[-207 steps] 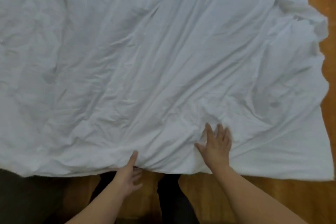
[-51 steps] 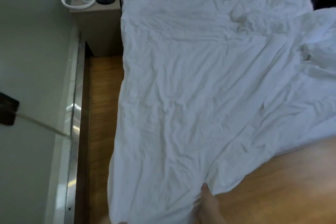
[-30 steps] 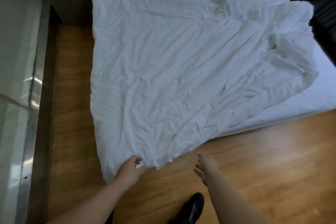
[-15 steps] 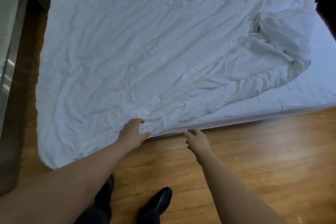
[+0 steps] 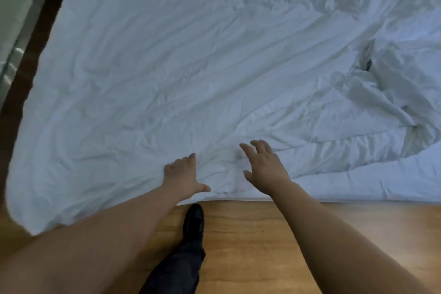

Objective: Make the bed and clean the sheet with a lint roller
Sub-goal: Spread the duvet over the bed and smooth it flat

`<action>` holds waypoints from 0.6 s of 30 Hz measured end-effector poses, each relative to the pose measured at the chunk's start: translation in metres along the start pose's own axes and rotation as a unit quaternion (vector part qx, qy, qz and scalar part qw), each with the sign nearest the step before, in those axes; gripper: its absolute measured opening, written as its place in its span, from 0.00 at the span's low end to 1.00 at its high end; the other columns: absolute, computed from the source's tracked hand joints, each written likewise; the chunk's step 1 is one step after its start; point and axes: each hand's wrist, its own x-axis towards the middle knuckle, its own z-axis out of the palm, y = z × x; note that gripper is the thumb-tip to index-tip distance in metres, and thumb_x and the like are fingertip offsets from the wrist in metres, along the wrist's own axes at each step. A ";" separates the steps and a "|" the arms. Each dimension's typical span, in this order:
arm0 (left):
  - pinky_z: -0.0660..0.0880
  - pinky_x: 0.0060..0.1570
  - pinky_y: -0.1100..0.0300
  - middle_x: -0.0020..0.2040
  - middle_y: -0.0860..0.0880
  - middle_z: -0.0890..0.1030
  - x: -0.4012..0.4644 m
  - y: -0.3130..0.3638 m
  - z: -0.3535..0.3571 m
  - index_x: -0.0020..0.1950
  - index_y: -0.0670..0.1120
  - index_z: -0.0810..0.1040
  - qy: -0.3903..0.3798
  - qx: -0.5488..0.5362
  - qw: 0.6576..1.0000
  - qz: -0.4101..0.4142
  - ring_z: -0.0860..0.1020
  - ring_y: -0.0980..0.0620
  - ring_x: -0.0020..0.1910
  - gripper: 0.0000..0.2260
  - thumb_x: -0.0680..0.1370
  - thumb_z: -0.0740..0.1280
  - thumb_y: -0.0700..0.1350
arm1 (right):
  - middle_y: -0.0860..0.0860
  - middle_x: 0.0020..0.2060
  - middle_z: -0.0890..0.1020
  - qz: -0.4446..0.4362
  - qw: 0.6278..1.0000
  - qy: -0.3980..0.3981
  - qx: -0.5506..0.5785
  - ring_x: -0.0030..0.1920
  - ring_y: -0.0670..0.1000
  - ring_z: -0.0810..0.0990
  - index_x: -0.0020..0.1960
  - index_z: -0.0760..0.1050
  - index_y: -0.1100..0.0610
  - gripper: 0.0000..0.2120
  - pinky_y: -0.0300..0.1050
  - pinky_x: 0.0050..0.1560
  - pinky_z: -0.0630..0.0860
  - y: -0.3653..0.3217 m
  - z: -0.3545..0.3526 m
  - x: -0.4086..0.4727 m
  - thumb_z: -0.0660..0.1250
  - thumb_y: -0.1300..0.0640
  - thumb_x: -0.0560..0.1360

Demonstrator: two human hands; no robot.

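Reaching over the near edge of the bed, both hands meet the rumpled white sheet (image 5: 191, 67).

The left hand (image 5: 182, 178) lies on the sheet at the near edge, fingers curled into the cloth and thumb out; whether it grips a fold I cannot tell. The right hand (image 5: 263, 168), just beside it, has its fingers spread and relaxed over the sheet. Bunched folds pile toward the right edge. A black shoe (image 5: 193, 221) stands on the wooden floor (image 5: 262, 246) below.

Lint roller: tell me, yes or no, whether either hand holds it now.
No: the left hand and the right hand lie on the white duvet, holding no roller.
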 end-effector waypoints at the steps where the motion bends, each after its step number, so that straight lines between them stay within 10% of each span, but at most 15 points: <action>1: 0.65 0.65 0.47 0.71 0.46 0.66 0.001 0.005 0.004 0.78 0.50 0.53 0.026 0.018 1.000 -0.002 0.65 0.44 0.69 0.53 0.62 0.68 0.75 | 0.54 0.78 0.53 -0.010 1.000 -0.012 -0.024 0.79 0.56 0.46 0.80 0.50 0.48 0.37 0.53 0.75 0.59 0.006 -0.001 0.008 0.66 0.50 0.77; 5: 0.51 0.77 0.47 0.80 0.44 0.42 0.010 0.017 0.010 0.80 0.55 0.38 0.038 -0.109 0.993 0.009 0.44 0.43 0.79 0.59 0.64 0.74 0.69 | 0.53 0.80 0.41 -0.058 0.991 -0.045 -0.114 0.78 0.58 0.34 0.80 0.41 0.46 0.47 0.56 0.78 0.45 0.035 -0.009 0.042 0.70 0.45 0.75; 9: 0.63 0.67 0.46 0.71 0.46 0.69 0.017 0.034 0.011 0.80 0.53 0.39 0.035 -0.078 0.996 0.000 0.68 0.44 0.68 0.58 0.63 0.73 0.70 | 0.52 0.78 0.32 -0.115 0.975 -0.064 -0.178 0.77 0.57 0.30 0.80 0.35 0.46 0.56 0.59 0.78 0.40 0.061 -0.019 0.083 0.74 0.38 0.70; 12: 0.61 0.63 0.50 0.61 0.50 0.77 0.016 0.040 0.021 0.78 0.51 0.57 0.017 -0.037 0.999 0.004 0.74 0.46 0.61 0.40 0.72 0.68 0.65 | 0.52 0.79 0.33 -0.143 0.966 -0.091 -0.193 0.79 0.56 0.38 0.79 0.33 0.46 0.62 0.58 0.77 0.44 0.074 -0.018 0.103 0.76 0.36 0.64; 18: 0.64 0.61 0.51 0.64 0.44 0.72 -0.009 0.055 0.052 0.51 0.46 0.80 0.166 -0.081 0.983 -0.009 0.68 0.43 0.66 0.06 0.75 0.67 0.45 | 0.50 0.67 0.72 -0.184 0.949 -0.095 -0.236 0.63 0.55 0.72 0.76 0.57 0.47 0.43 0.53 0.64 0.62 0.104 -0.003 0.079 0.74 0.41 0.68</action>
